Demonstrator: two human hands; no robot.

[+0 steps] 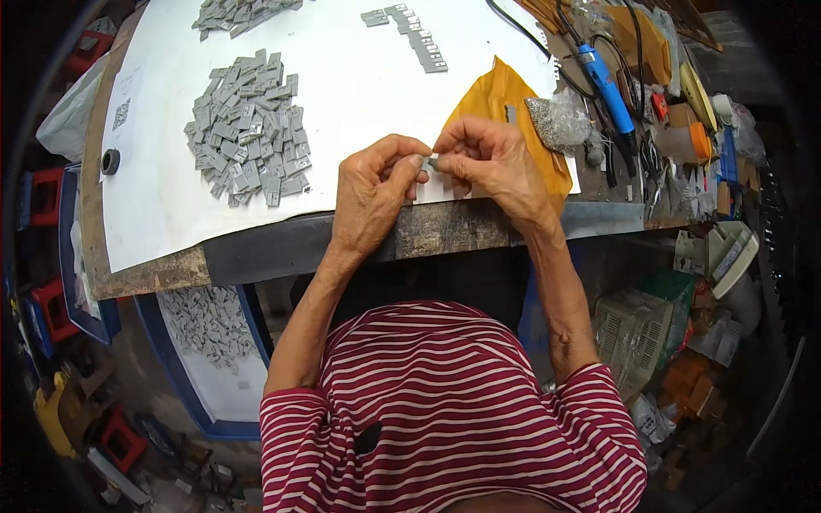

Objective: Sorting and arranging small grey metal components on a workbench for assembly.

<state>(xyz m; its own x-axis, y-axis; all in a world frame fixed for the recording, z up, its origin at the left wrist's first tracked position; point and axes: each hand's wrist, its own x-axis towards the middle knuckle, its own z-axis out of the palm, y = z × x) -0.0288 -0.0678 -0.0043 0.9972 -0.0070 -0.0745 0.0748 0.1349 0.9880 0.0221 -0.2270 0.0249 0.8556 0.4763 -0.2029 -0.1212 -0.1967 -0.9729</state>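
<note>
The left hand (372,192) and the right hand (492,158) met above the front edge of the bench (445,229); the fingers of both were pressed together, pinching one small grey part (433,161) between their tips; the part was held in the air, just above the white sheet (359,77); I judged that it could slip out, because the grip was only on its ends, and fall past the bench edge to the cluttered floor; left of the hands lay a large heap of grey parts (248,128); beyond the hands lay a short row of the same parts (415,36); a yellow bag (505,107) lay directly behind the right hand, with a blue tool (605,85) further right; nothing stood between the hands and the heap
</note>
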